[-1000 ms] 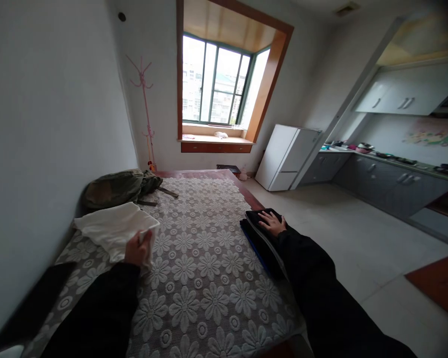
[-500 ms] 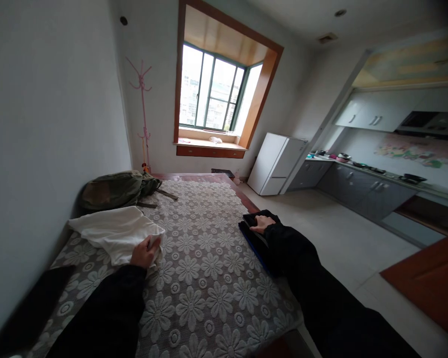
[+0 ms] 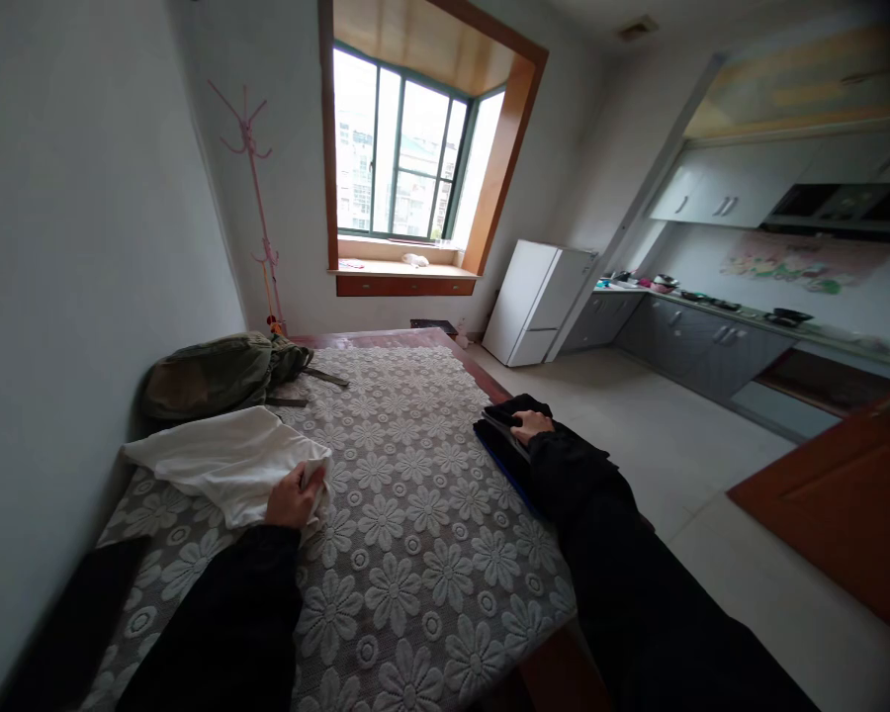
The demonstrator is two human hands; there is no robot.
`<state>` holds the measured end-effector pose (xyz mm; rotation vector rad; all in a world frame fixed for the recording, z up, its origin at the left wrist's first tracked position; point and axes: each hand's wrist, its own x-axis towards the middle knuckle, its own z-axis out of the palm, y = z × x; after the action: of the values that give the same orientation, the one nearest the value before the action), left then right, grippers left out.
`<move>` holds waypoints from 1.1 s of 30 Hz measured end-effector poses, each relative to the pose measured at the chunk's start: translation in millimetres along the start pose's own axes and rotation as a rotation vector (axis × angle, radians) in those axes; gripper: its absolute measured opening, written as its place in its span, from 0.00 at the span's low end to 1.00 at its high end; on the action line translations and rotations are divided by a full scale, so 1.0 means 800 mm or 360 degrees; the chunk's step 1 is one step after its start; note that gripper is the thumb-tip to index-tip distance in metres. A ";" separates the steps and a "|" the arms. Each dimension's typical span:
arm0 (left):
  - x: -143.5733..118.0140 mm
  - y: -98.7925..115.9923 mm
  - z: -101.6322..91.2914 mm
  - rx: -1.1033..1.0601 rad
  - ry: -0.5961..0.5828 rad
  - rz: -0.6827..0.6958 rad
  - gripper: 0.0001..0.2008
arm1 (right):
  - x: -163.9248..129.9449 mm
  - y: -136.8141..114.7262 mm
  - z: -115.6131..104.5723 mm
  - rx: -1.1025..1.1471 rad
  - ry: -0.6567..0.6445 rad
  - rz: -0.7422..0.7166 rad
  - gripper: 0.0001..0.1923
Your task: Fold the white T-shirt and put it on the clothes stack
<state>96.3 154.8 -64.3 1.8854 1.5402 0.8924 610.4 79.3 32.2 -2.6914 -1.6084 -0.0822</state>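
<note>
The white garment (image 3: 226,465) is gripped at its edge by the left hand (image 3: 293,497). At three o'clock, the folded dark clothes (image 3: 505,440) are pressed flat under the open right hand (image 3: 532,425). The white piece lies unfolded.

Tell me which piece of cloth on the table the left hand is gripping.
The white cloth near the wall: the left hand bunches its near corner. The folded black cloth at the table's right edge lies under the right hand.

Left hand (image 3: 294,497) grips the edge of the white cloth (image 3: 222,465) lying on the lace-covered bench (image 3: 415,554). Right hand (image 3: 532,425) rests flat on the folded dark garment (image 3: 500,440) at the bench's right edge. Green backpack (image 3: 215,374) lies behind the cloth.
</note>
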 end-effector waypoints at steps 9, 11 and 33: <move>-0.001 0.003 0.000 0.0057 -0.0006 -0.0004 0.14 | 0.006 -0.025 0.003 -0.0174 -0.0251 -0.0163 0.25; -0.004 0.008 -0.001 0.0049 0.0003 -0.0012 0.14 | 0.012 -0.022 -0.007 -0.0198 -0.0291 -0.0211 0.19; -0.015 0.036 -0.013 -0.0242 0.0120 -0.0071 0.13 | -0.009 -0.041 0.022 -0.0324 -0.0257 -0.0186 0.30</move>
<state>104.3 137.0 -37.7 1.7213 1.5070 1.0406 579.3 89.0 13.2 -2.8145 -1.9014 -0.0309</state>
